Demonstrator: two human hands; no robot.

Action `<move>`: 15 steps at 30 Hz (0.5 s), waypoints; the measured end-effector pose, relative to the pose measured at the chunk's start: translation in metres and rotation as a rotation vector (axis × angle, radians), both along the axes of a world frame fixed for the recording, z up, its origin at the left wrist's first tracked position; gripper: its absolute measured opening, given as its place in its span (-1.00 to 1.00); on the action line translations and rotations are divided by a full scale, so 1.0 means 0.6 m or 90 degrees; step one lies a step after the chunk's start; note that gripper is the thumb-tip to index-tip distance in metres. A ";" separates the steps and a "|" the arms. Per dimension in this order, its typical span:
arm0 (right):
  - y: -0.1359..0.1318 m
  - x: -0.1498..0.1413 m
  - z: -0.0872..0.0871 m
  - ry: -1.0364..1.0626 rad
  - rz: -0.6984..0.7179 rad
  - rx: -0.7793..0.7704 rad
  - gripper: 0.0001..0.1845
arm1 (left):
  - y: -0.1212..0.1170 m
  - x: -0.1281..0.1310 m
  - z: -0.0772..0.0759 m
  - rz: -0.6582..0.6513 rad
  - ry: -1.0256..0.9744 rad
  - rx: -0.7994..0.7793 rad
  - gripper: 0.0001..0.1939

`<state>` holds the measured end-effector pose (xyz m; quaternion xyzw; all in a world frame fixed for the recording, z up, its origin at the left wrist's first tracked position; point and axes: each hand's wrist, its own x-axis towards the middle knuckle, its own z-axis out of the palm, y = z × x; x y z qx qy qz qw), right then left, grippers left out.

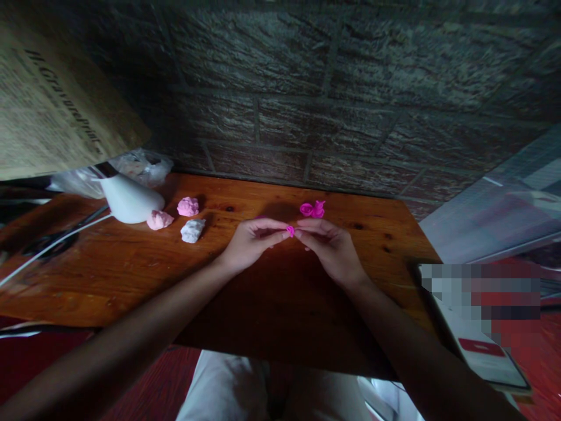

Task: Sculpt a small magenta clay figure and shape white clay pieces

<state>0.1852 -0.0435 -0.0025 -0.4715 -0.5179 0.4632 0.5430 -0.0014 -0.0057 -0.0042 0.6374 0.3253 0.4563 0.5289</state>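
Observation:
My left hand (250, 241) and my right hand (328, 245) meet above the middle of a wooden table (272, 292). Both pinch a tiny bit of bright magenta clay (290, 230) between their fingertips. Just beyond them on the table lies a larger magenta clay shape (312, 209). Further left lie a pink lump (188, 206), a paler pink lump (159, 220) and a white lump (193, 230).
A white lamp base (130, 200) with a cable stands at the back left, next to a crumpled plastic bag (140, 166). A brick-pattern wall (333, 99) rises behind the table. A phone-like device (477, 339) lies at the right edge.

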 end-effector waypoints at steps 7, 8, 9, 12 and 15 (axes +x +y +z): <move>0.002 -0.001 0.000 0.012 0.002 -0.002 -0.67 | -0.003 0.000 0.000 -0.004 0.005 0.001 -0.75; 0.002 -0.001 0.000 0.011 0.004 0.000 -0.68 | -0.003 0.000 0.001 -0.004 0.005 0.006 -0.76; 0.002 -0.002 0.000 0.011 0.005 0.001 -0.69 | -0.003 0.001 0.001 -0.004 0.005 0.010 -0.76; 0.001 -0.002 -0.001 0.021 0.009 0.000 -0.68 | -0.003 0.001 0.002 -0.003 0.006 0.015 -0.76; 0.001 -0.002 -0.002 0.027 0.009 -0.001 -0.68 | -0.004 0.000 0.005 -0.014 0.010 0.014 -0.75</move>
